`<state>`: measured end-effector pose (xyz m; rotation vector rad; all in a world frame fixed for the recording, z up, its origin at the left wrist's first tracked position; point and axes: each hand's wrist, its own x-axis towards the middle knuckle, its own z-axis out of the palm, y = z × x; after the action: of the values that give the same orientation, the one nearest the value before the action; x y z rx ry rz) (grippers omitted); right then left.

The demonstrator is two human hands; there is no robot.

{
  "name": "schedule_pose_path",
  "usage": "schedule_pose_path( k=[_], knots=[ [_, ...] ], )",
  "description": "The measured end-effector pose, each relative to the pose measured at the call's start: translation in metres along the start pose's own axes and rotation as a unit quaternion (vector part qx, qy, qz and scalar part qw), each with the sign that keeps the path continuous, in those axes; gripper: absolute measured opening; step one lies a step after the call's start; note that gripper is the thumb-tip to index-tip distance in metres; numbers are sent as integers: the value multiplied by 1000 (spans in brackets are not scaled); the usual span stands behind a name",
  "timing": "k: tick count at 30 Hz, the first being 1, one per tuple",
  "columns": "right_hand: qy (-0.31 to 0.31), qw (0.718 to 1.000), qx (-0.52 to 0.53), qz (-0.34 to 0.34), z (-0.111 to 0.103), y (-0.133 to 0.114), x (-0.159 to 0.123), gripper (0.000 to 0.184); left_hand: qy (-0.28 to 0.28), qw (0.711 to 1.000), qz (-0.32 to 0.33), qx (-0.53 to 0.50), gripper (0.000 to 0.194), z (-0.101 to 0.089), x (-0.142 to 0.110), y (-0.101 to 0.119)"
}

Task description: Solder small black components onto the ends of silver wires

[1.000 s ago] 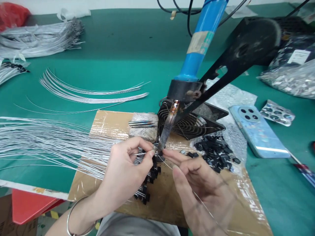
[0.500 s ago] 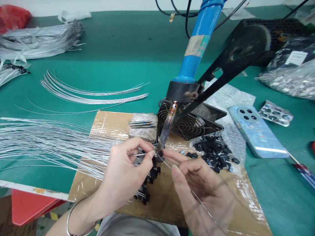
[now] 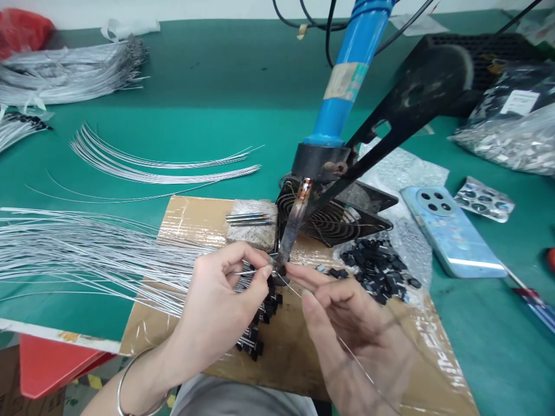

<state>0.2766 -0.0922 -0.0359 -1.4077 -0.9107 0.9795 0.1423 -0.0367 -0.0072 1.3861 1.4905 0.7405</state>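
Just under the tip of a blue-handled soldering iron (image 3: 295, 222), both my hands meet. My left hand (image 3: 229, 300) pinches a thin grey wire (image 3: 245, 272) between thumb and forefinger, its end at the iron's tip. Between the thumb and fingers of my right hand (image 3: 351, 329) runs a strand of solder wire (image 3: 358, 363), reaching up to the same spot. Whatever small part sits at the tip is mostly hidden by my fingertips. Below and behind my left hand lie wires with black connectors (image 3: 251, 342) on their ends.
Many loose grey wires (image 3: 87, 248) spread to the left. A black fan (image 3: 333, 216) stands behind the iron, beside a block with metal rods (image 3: 251, 231). Black connectors (image 3: 377, 268) are heaped at right, near a blue phone (image 3: 453, 231). A black bracket (image 3: 403, 121) holds the iron.
Almost nothing differs. The view has shifted very slightly, while both hands, the wire and the solder stay at the iron's tip.
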Motion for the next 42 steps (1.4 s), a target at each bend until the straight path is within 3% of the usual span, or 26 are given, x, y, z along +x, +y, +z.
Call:
schedule_pose_path(
  k=[37,42],
  knots=[
    [13,999,-36,-8,-1,1,-2,15,-1,1000,1,-19,10,1,-3,-5],
    [-3,997,-53,-48,-3,7,1,13,-3,1000,0,-10,10,-1,-1,-5]
  ],
)
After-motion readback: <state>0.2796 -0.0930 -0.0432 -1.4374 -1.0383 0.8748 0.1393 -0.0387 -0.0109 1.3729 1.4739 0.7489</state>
